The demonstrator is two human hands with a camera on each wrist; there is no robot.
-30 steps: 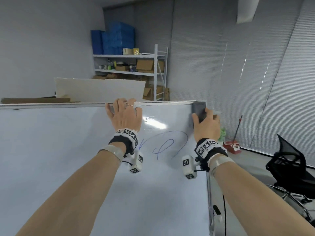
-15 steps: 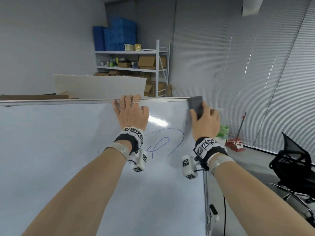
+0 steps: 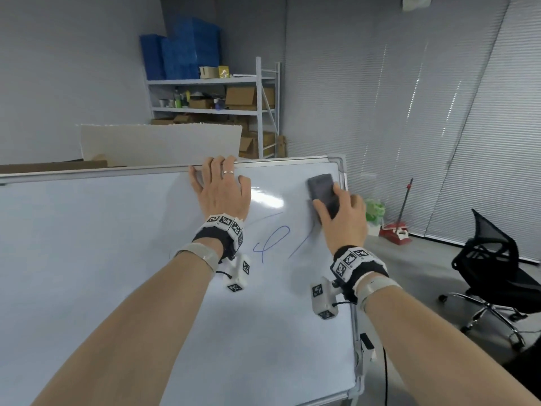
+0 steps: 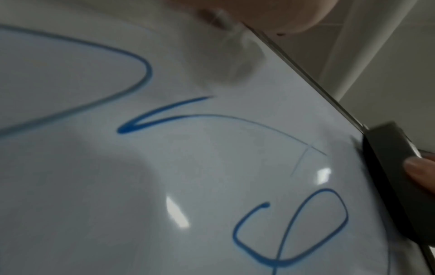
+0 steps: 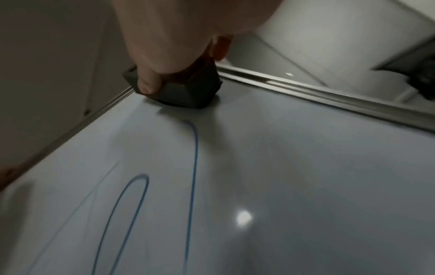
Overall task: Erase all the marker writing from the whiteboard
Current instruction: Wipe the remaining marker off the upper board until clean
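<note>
The whiteboard [image 3: 87,259] fills the lower left of the head view, its metal frame along the top and right. Blue marker writing [image 3: 272,238] loops between my two hands; in the left wrist view the blue strokes [image 4: 289,234] show as a loop and a V, and the right wrist view shows a long blue line [image 5: 193,176]. My left hand [image 3: 219,189] lies on the board with its fingertips hooked over the top frame. My right hand [image 3: 342,218] grips a dark grey eraser [image 3: 322,190] pressed flat on the board near the top right corner, eraser [image 5: 183,89] close to the frame.
A black office chair [image 3: 491,259] stands on the floor to the right. A red broom and dustpan [image 3: 398,227] lean by the window blinds. A white panel [image 3: 161,145] and a shelf [image 3: 216,106] of cardboard boxes and blue crates stand behind the board.
My right hand has slid the eraser down from the top right corner onto the board surface, and the upper right part of the large blue curve is gone. The left hand stays on the top edge.
</note>
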